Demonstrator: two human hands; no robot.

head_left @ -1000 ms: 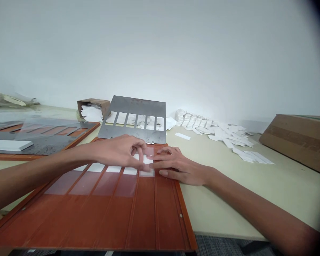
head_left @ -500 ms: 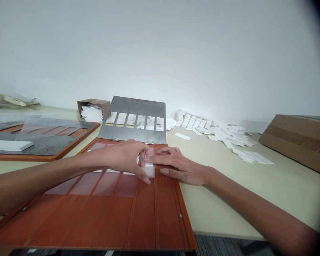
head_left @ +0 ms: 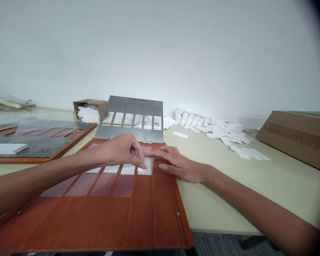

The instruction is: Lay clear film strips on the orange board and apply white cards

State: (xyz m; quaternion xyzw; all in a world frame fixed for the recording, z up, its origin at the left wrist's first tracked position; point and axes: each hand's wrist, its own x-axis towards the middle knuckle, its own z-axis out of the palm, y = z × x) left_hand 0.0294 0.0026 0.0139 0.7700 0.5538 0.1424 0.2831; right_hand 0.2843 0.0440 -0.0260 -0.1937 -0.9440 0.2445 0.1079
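No readable text, label, brand, number or sign on anything in view

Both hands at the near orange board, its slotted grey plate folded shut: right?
No: the head view shows the slotted grey plate raised, not shut, at the far edge of the orange board. The left hand and right hand are at that board.

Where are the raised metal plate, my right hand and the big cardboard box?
Raised metal plate [head_left: 136, 105], head view: solid upper part.
Right hand [head_left: 181, 165], head view: back of hand.
Big cardboard box [head_left: 296, 137], head view: near side.
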